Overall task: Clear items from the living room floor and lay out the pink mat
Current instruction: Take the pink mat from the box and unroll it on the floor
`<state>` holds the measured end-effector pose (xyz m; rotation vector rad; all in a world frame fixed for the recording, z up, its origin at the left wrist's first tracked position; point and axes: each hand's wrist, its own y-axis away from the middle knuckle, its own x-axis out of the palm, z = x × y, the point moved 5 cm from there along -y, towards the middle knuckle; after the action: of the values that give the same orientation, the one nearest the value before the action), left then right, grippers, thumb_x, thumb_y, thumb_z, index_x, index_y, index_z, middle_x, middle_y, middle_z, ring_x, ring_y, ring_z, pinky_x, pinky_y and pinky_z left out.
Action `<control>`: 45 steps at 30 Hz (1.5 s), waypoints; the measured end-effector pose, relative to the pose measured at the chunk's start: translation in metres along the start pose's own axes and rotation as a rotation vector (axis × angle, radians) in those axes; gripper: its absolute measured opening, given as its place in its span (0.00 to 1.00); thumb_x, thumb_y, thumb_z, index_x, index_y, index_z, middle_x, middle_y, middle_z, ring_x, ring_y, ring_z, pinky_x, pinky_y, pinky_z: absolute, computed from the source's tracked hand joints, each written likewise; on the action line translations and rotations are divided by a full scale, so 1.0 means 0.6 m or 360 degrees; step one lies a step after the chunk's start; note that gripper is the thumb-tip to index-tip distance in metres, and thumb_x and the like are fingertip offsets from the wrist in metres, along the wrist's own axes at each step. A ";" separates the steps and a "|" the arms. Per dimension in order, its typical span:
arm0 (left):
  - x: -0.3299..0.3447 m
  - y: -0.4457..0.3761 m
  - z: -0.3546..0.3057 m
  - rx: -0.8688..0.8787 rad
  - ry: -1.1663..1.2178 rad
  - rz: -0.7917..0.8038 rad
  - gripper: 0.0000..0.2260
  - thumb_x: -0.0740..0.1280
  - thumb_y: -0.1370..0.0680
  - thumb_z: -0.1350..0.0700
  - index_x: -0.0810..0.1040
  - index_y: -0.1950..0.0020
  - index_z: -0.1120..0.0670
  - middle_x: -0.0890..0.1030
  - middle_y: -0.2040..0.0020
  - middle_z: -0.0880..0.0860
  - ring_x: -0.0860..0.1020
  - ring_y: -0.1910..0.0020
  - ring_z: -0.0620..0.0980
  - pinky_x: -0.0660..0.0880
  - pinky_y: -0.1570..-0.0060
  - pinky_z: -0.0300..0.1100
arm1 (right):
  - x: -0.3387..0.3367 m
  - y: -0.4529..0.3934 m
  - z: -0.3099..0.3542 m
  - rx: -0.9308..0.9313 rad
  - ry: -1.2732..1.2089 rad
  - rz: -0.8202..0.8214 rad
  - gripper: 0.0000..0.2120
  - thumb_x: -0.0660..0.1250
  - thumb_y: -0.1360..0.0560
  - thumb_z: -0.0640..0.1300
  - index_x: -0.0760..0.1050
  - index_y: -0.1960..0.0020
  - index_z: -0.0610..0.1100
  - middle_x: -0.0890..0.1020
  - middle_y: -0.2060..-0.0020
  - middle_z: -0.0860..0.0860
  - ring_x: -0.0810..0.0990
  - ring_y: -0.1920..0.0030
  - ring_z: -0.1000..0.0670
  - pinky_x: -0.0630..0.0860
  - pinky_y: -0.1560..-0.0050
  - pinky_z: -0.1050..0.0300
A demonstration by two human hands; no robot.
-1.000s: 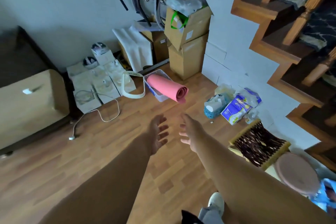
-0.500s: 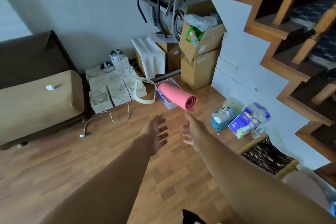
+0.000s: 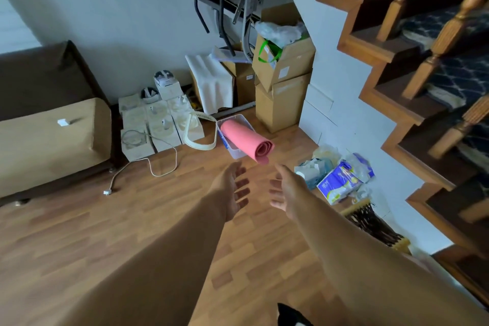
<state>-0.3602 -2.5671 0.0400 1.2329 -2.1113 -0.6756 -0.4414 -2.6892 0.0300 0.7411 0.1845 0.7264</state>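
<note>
Closer now, rolled pink mat (image 3: 244, 140) lying across clear tub (image 3: 229, 141)

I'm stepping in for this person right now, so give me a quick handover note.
Left hand: open, empty, stretched forward.
Right hand: open, empty, stretched forward.
Pink mat: still rolled, lying in a clear plastic bin by the cardboard boxes, just beyond both hands.
Done: nothing visible; the mat is untouched.
Left: lift the mat out, clear the white cable and packets, unroll it on the wood floor.
</note>
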 end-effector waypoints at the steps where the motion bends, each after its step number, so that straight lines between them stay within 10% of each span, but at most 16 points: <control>1: 0.012 -0.001 0.008 -0.0012 0.0008 -0.0008 0.14 0.62 0.23 0.41 0.78 0.47 0.49 0.76 0.46 0.52 0.72 0.48 0.53 0.68 0.46 0.47 | -0.018 -0.005 -0.001 0.0017 -0.0006 -0.0001 0.25 0.63 0.22 0.60 0.72 0.34 0.43 0.80 0.47 0.47 0.80 0.50 0.46 0.76 0.49 0.44; 24: 0.039 -0.005 0.019 -0.0002 0.0253 -0.0188 0.17 0.60 0.22 0.40 0.77 0.42 0.49 0.76 0.45 0.52 0.72 0.45 0.54 0.66 0.44 0.48 | -0.029 -0.054 0.028 0.0071 0.0116 0.0143 0.20 0.64 0.23 0.59 0.75 0.40 0.45 0.82 0.48 0.47 0.80 0.52 0.45 0.78 0.52 0.47; 45: -0.012 -0.176 -0.151 -0.0002 0.0105 0.0146 0.17 0.63 0.25 0.39 0.79 0.44 0.47 0.76 0.43 0.52 0.74 0.46 0.52 0.68 0.45 0.48 | 0.111 -0.153 0.130 -0.0037 0.0059 -0.0012 0.24 0.62 0.22 0.59 0.72 0.34 0.43 0.82 0.48 0.48 0.81 0.46 0.45 0.78 0.43 0.42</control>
<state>-0.2312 -2.6191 0.0293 1.1346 -2.0989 -0.5875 -0.3115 -2.7348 0.0316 0.7051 0.2121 0.7341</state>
